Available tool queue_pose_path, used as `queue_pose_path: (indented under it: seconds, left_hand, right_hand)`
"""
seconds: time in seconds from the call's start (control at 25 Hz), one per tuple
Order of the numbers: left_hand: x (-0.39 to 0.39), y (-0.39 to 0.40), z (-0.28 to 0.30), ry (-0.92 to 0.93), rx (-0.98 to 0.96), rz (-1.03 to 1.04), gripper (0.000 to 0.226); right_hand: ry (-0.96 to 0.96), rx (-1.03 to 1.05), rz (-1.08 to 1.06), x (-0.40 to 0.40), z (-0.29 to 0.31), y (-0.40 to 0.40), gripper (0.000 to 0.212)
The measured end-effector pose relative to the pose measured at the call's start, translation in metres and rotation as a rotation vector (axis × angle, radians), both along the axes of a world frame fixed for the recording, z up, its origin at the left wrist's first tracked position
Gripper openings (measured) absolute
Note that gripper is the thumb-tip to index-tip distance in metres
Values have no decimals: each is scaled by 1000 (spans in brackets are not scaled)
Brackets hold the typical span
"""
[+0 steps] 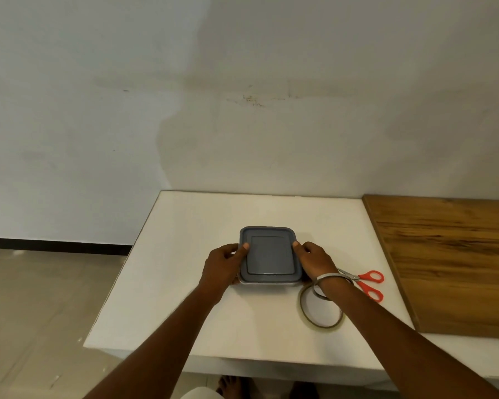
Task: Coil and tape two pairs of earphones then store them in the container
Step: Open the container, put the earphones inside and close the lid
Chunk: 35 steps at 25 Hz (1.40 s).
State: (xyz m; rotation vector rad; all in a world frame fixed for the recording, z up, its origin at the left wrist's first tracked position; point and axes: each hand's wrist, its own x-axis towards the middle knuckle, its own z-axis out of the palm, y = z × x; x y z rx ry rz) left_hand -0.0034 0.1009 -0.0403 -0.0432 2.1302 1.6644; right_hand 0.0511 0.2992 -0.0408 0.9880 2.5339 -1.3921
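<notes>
Both hands on the container (270, 256), mid-table (185, 283): left hand (222, 267) and right hand (314, 262) grasping opposite edges, thumbs pressing the grey lid (271, 249). Probably closing or opening; earphones unseen. Next, firm even pressure around the rim. Smooth, rounded-square plastic. Right of container, thin tape ring (321, 309) and orange-handled scissors (368, 282).

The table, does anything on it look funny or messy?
Nothing is spilled or broken. Both hands, left hand and right hand, grip the closed grey container. The tape roll and red scissors lie neatly beside it. No earphones show.
</notes>
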Motion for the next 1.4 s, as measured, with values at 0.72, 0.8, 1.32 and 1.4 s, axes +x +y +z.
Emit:
queue_pose_path:
  seconds: [0.72,0.8,1.32,1.4]
  left_hand:
    - [-11,-8,9,-133,42,-154,26]
    - [-12,-12,11,-171,83,-220,27]
    - [-19,-3,8,-222,20,-118,32]
    - [-21,0,6,-224,28,-96,33]
  right_hand:
    - [-30,-26,44,-7,-1,11,45]
    - [-29,-75,29,-6,-2,13,42]
    - [-2,-223,-30,-9,-1,16,38]
    - [15,-239,-58,-12,-1,17,37]
